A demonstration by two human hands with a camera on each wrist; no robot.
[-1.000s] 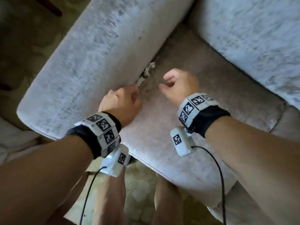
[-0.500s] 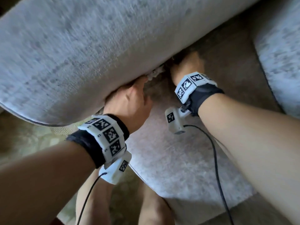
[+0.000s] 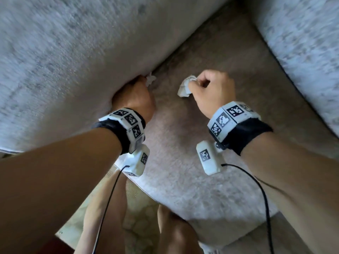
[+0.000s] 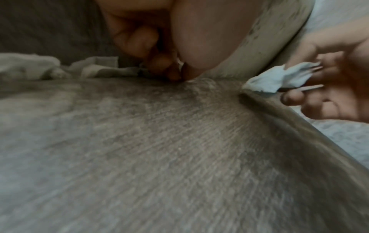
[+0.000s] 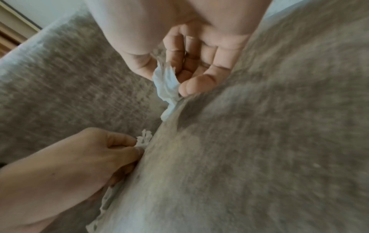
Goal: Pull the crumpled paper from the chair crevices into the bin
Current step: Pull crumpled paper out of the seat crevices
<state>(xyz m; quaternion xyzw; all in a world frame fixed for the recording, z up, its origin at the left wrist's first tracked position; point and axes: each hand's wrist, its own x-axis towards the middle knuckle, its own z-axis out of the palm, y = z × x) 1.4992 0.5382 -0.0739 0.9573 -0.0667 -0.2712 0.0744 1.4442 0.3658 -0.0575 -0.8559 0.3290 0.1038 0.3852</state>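
- The right hand [image 3: 213, 92] is pinching a crumpled paper wad [image 3: 184, 88] between thumb and fingers, holding it just above the seat cushion [image 3: 183, 171].
- The left hand [image 3: 134, 99] is pinching a second paper scrap [image 3: 150, 80] lodged in the crevice where cushion meets armrest [image 3: 73, 61].
- The wristbands [image 3: 233, 116] are carrying black-and-white square markers; no readable writing.

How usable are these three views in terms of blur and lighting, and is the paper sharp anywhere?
Head view: evenly lit, grey upholstered armrest motion-smeared, white crumpled paper in the right hand fairly readable. Left wrist view: dim and soft, left hand in shadow. Right wrist view: brighter, fabric blurred, small paper scrap at the left fingertips legible.
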